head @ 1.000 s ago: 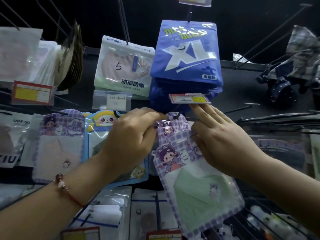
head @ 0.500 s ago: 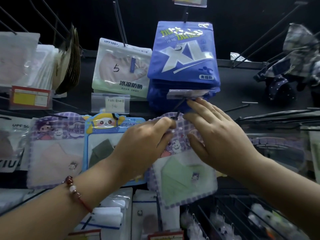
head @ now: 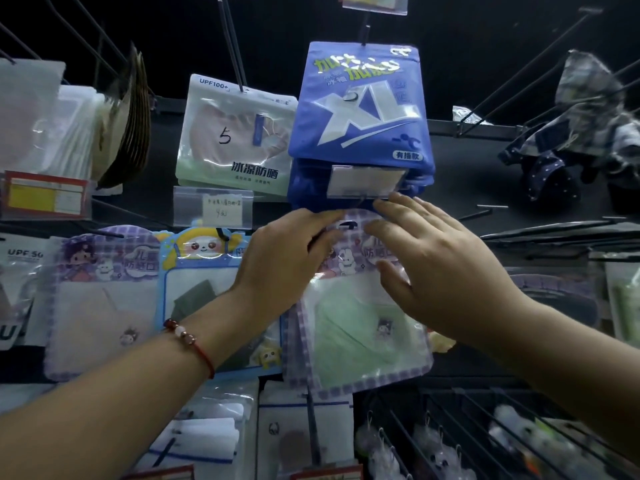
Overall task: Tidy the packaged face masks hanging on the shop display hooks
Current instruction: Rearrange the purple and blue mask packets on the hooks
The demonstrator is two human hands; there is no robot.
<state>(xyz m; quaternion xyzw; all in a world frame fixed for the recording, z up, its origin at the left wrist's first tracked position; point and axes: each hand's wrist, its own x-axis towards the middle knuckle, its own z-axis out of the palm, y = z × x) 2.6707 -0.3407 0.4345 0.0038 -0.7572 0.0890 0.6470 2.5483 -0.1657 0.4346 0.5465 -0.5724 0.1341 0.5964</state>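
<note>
Purple-checked mask packet (head: 360, 327), its green mask showing through the clear window, hangs just below the blue XL packs (head: 360, 109). Its top corners are hidden: the left hand (head: 287, 261) pinches one, while the right hand (head: 436, 268), fingers spread, covers the other.

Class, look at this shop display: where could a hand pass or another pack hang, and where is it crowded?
Free: the bare hooks right of the right hand, below the plaid bundle. Crowded: the purple checked pack both hands work on overlaps the blue-framed pack and sits just under the blue XL stack.
</note>
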